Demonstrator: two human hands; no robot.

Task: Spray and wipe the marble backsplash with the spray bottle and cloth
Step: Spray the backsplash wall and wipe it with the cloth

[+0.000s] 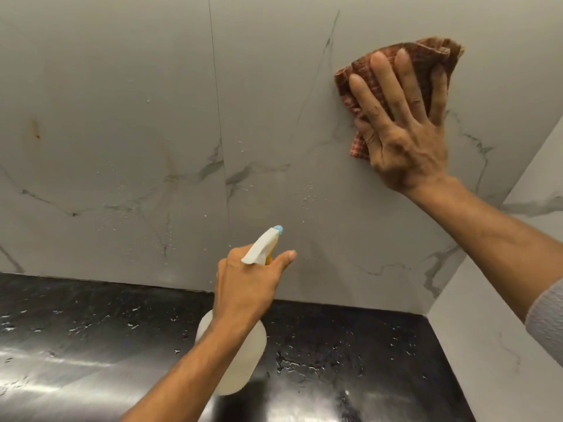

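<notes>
The marble backsplash (122, 71), grey with dark veins, fills the view ahead of me, with the cloth and the bottle both held up against or near it. My right hand (402, 129) presses a brown checked cloth (438, 53) flat on the upper right of the stone; my fingers (380, 74) are straight and spread across the crumpled fabric, none curled round it. Part of the cloth shows above my fingertips and part below the heel of my palm. Lower down and nearer the middle, my left hand (243, 284) grips the neck of the spray bottle (243, 360), fingers wrapped under its white head, the forefinger stretched out beside it toward the wall. The blue nozzle (278, 229) points up at the stone, close to it but apart from it. The bottle's clear body hangs below my wrist, over the table. Droplets (307, 193) cling to the marble between my two hands and further left. A vertical seam (221, 117) divides the slabs, and a small rusty stain (36, 129) marks the far left one. Below, the black table (91, 330) meets the foot of the backsplash and shines with wet patches. A side wall (487, 345) of the same marble closes the corner on the right, where my grey sleeve (548, 318) enters the picture
</notes>
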